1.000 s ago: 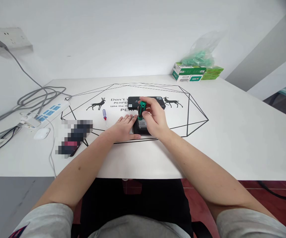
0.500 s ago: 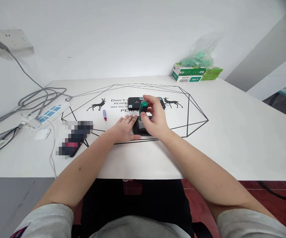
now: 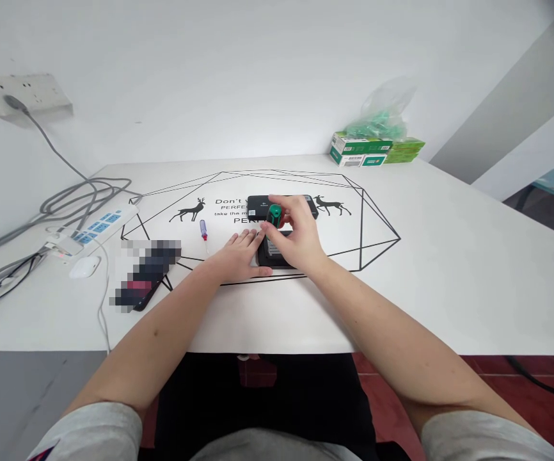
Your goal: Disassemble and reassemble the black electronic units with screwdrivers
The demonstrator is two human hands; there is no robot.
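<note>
My right hand (image 3: 299, 234) is closed around the green and black handle of a screwdriver (image 3: 274, 216), thumb and fingers on either side of it. Its shaft and tip are hidden from me. Beneath it lies a black rectangular device (image 3: 266, 258) with a pale printed label, partly covered by my right hand. My left hand (image 3: 238, 257) lies flat with fingers stretched and thumb apart, touching the left edge of this device. Just behind, a second black case (image 3: 256, 203) with a small white sticker is partly hidden by my right hand.
Left of my hands lie a small screwdriver (image 3: 203, 230) with a clear purple handle and a blurred phone (image 3: 155, 272). Further left are a white power strip (image 3: 109, 221), a white earbud case (image 3: 84, 267) and coiled grey cables (image 3: 73, 195). Green boxes (image 3: 361, 150) stand at the back right.
The green screwdriver handle has tilted, and my right hand has turned slightly with it, its fingers moving left. My left hand stays at the device. The whole view has shifted slightly.
</note>
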